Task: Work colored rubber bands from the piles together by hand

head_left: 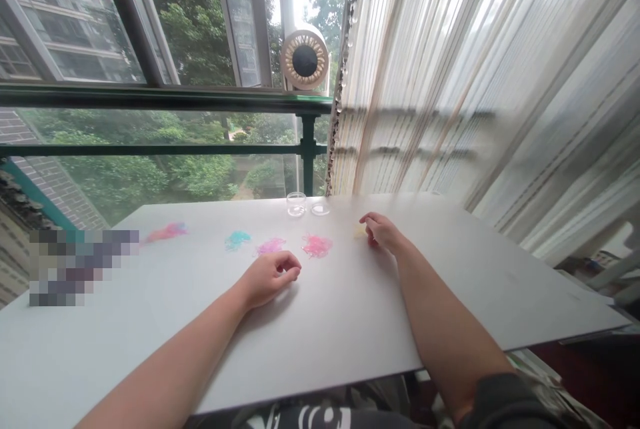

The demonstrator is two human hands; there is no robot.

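Note:
Small loose piles of thin, coloured bits, which look like tiny rubber bands, lie on the white table [320,322]. From left to right they are a teal pile [237,239], a purple pile [271,245], a pink-red pile [317,246] and a pale yellow pile [359,231]. My left hand [273,278] rests just in front of the purple pile, fingers curled and thumb against them; anything inside is hidden. At the yellow pile, partly covering it, my right hand [383,231] has its fingers bent together. Whatever it pinches is too small to make out.
A clear round container [296,205] stands at the table's back edge, a clear lid [321,209] beside it. A mixed pink-and-blue heap [167,232] lies left, near a blurred-out patch. Behind are a round white fan [305,61], a green railing [309,162] and curtains [420,69].

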